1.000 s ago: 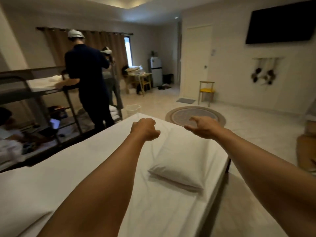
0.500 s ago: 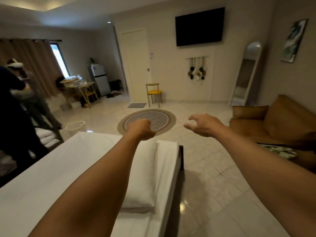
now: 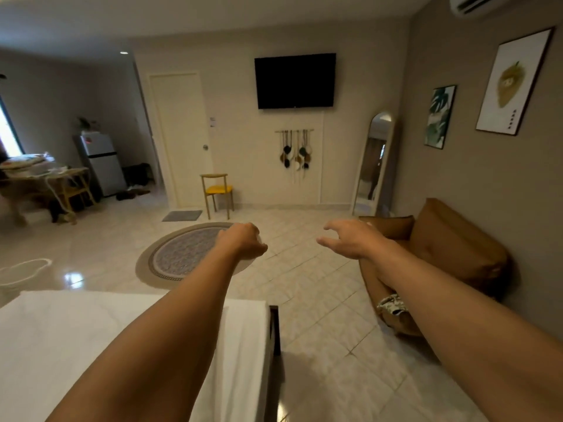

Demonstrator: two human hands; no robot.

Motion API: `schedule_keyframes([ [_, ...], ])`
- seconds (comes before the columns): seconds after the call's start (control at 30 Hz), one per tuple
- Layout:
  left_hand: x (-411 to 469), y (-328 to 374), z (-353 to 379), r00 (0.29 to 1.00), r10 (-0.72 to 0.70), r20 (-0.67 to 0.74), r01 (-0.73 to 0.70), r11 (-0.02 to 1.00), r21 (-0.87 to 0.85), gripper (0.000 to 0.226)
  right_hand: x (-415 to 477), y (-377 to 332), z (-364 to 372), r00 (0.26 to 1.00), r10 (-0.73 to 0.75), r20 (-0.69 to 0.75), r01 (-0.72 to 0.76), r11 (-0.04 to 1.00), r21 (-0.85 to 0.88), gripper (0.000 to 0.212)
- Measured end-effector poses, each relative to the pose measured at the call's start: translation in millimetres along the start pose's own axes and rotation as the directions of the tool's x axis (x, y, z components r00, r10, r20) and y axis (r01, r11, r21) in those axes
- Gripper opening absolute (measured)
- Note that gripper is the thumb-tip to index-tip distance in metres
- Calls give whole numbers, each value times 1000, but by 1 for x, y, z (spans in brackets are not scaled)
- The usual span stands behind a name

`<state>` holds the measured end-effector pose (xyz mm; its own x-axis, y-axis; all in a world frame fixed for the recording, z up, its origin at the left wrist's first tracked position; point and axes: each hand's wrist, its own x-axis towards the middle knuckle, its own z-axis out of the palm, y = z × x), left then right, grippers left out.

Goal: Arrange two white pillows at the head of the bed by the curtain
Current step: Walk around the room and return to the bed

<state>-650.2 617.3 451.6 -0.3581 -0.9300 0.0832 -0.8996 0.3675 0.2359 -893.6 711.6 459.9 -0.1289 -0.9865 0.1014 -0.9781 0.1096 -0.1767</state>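
Note:
My left hand (image 3: 242, 240) is stretched out in front of me, closed in a fist with nothing in it. My right hand (image 3: 350, 239) is held out beside it, fingers apart and curled, empty. Both hover over the tiled floor, beyond the bed. The bed (image 3: 61, 345), covered in white, fills the lower left, with its dark frame end (image 3: 275, 330) at its right corner. A white strip (image 3: 243, 345) right of my left forearm may be a pillow's edge; I cannot tell it from the sheet. No curtain is in view.
A brown sofa (image 3: 457, 248) with a patterned cloth (image 3: 391, 304) stands right of the bed. A round rug (image 3: 182, 254), yellow chair (image 3: 217, 190) and standing mirror (image 3: 373, 162) lie ahead. Fridge (image 3: 102, 162), cluttered table (image 3: 45, 178) and white bin (image 3: 21, 269) are at left.
The view has swung right, away from the curtain and bunk bed. The pillow and the other people have left view. Both arms stay stretched out; the right fingers have spread a little.

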Motion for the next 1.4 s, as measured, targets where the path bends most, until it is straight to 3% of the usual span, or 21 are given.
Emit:
schedule_keyframes([
  [0.37, 180, 44, 35, 992, 122, -14, -121, 991, 54, 57, 140, 87, 6, 995, 96, -26, -95, 995, 43, 69],
  [0.87, 464, 100, 76, 998, 57, -1, -57, 993, 101, 57, 423, 225, 23, 1000, 19, -1, -19, 999, 43, 69],
  [1.4, 764, 63, 104, 999, 10, 34, -13, 997, 80, 58, 711, 271, 52, 1000, 1, 22, -1, 1000, -8, 66],
])
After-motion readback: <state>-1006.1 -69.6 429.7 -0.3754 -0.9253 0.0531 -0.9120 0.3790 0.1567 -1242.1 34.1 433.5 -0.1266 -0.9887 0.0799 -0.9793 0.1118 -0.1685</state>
